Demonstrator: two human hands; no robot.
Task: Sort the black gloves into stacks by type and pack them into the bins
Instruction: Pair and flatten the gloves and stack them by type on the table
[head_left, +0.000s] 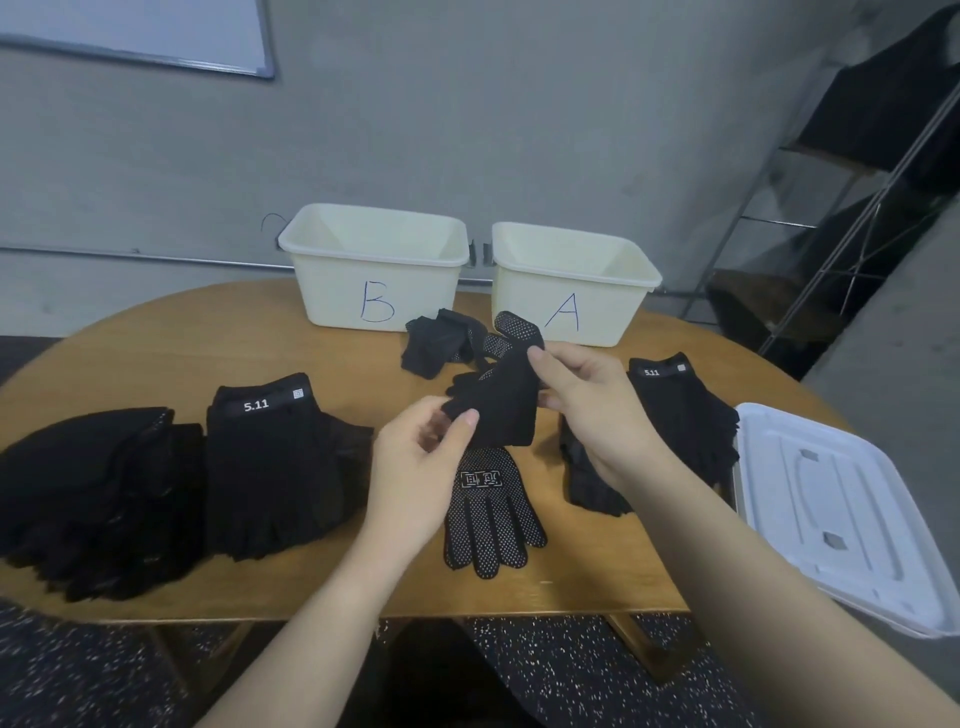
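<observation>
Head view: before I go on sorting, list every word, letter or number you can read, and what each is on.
"B": hand-drawn on the front of the left bin.
"A": hand-drawn on the front of the right bin.
"5.11": cuff of the left glove stack.
"5.11": cuff of the right glove stack, small but legible.
White characters on the dotted glove lying flat: unreadable.
</observation>
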